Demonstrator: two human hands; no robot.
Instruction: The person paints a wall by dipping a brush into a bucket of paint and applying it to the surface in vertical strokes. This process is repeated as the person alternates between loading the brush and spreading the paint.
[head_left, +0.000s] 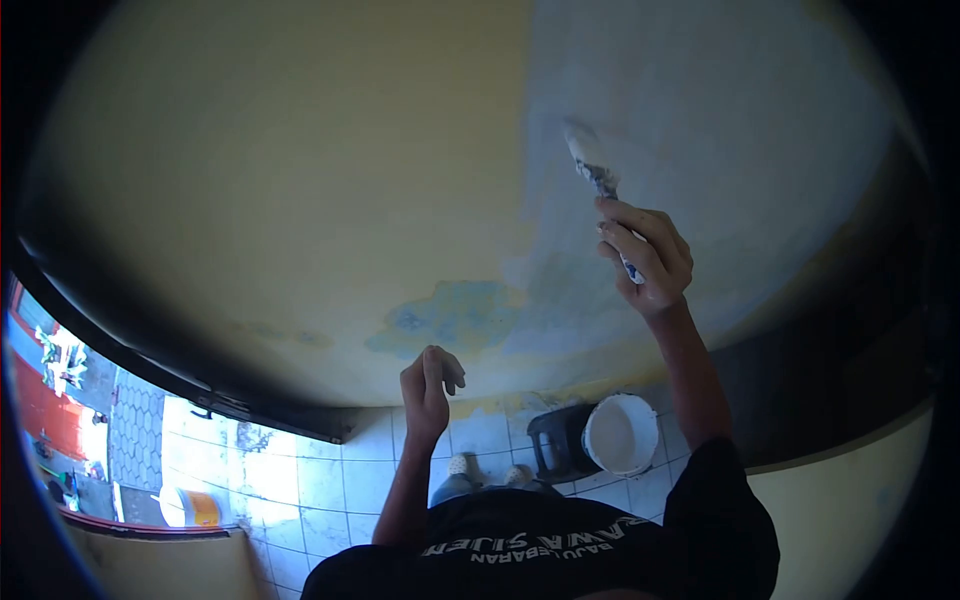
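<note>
My right hand (650, 250) is wrapped round the handle of a paintbrush (592, 160), whose bristles are coated white and point up and to the left. The bristle tip is at the pale, freshly coated part of the wall (700, 100); whether it touches cannot be told. My left hand (430, 385) hangs in front of the lower wall with its fingers bent and a little apart, holding nothing. Just above it, a blue-green patch (450, 315) shows on the yellowish wall (300, 150).
By my feet, a white bucket (648, 430) of pale paint stands on the tiled floor (370, 470), beside a dark plastic stool (560, 440). At the lower left, a doorway opens on a bright outdoor area with another white and yellow bucket (190, 507).
</note>
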